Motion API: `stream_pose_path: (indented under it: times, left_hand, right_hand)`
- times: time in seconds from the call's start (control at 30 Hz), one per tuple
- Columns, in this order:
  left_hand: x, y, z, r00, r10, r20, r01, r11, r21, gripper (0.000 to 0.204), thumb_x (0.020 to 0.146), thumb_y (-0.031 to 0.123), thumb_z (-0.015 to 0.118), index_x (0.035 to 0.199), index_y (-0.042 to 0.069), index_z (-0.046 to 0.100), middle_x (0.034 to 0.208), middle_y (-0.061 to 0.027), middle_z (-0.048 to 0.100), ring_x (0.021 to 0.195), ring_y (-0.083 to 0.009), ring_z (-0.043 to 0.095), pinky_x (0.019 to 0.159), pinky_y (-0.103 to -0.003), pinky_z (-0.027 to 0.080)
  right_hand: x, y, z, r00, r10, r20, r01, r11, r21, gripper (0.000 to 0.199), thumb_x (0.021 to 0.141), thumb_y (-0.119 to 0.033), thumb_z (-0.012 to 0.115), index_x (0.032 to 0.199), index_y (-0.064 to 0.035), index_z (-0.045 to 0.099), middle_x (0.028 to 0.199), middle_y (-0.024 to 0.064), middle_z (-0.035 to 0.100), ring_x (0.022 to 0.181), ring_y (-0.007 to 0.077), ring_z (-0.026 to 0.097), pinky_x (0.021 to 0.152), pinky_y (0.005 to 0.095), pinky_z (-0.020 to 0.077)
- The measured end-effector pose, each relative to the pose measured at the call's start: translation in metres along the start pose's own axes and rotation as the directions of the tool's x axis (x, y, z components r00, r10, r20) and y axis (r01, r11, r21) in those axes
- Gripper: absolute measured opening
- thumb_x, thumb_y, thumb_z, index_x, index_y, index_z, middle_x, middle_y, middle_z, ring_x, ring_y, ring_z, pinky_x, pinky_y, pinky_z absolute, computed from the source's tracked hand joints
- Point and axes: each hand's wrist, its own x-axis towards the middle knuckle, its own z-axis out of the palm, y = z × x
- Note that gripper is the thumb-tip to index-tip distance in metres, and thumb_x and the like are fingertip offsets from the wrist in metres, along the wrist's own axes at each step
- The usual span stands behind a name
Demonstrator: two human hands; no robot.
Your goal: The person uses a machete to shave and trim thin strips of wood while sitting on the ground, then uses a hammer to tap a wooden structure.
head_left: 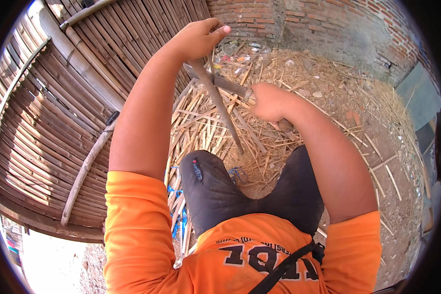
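Note:
My left hand point(198, 40) is raised at the upper middle, closed round the top of a long brown piece of what looks like bamboo point(221, 109). The piece slants down to the right, its lower end close to the littered ground in front of my knees. A machete point(232, 87) is in my right hand point(275, 103), fingers wrapped round its handle, whose rounded end shows below the fist. Its dark blade points up and left, crossing the piece just below my left hand. I cannot tell whether the blade cuts into it.
Split bamboo strips point(193, 125) lie heaped on the ground before me, with shavings around them. A bamboo-slat wall point(44, 132) stands close on the left. A brick wall point(328, 34) closes the far side. Blue plastic cord point(180, 223) lies beside my left leg.

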Motion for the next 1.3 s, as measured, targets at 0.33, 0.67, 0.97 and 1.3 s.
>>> stream_pose_path:
  times: [0.33,0.67,0.97,1.3]
  left_hand:
    - [-0.003,-0.004,0.003,0.999,0.048,-0.011,-0.047,0.995,0.086,0.043,0.102,0.047,0.056,0.122,0.011,0.064,0.088,-0.0125,0.068,0.082,-0.0221,0.064,0.077,-0.04,0.051]
    - [-0.001,0.007,0.001,0.999,0.023,0.023,-0.025,0.992,0.127,0.039,0.101,0.044,0.059,0.121,0.011,0.065,0.099,-0.0146,0.071,0.096,-0.0273,0.067,0.086,-0.042,0.051]
    - [-0.007,0.016,0.004,1.0,-0.006,0.006,0.005,0.986,0.165,0.03,0.098,0.034,0.062,0.118,0.012,0.068,0.109,-0.0164,0.072,0.107,-0.0362,0.067,0.091,-0.045,0.052]
    - [-0.006,0.011,0.006,0.997,-0.066,0.035,0.059,0.985,0.163,0.032,0.095,0.034,0.065,0.121,0.017,0.071,0.121,-0.0107,0.071,0.119,-0.0301,0.063,0.099,-0.043,0.051]
  right_hand:
    - [-0.014,-0.014,0.048,0.964,0.009,-0.267,-0.054,0.985,-0.162,0.036,0.085,0.0,0.066,0.12,0.0044,0.058,0.104,0.0248,0.072,0.099,0.0363,0.072,0.085,0.0446,0.0589]
    - [0.002,0.011,0.02,1.0,0.015,-0.006,-0.016,0.998,-0.063,0.029,0.083,-0.002,0.064,0.111,0.0077,0.064,0.104,0.0254,0.071,0.095,0.0348,0.072,0.08,0.0442,0.0589]
    - [-0.027,-0.013,0.052,0.935,0.017,-0.355,-0.101,0.97,-0.22,0.025,0.091,0.001,0.055,0.115,0.0045,0.059,0.105,0.0258,0.071,0.101,0.0386,0.071,0.086,0.0484,0.0579]
    - [-0.004,0.01,0.056,0.966,-0.138,-0.217,0.104,0.981,-0.161,0.044,0.085,-0.005,0.063,0.124,0.0123,0.05,0.098,0.031,0.067,0.09,0.0411,0.07,0.078,0.047,0.0552]
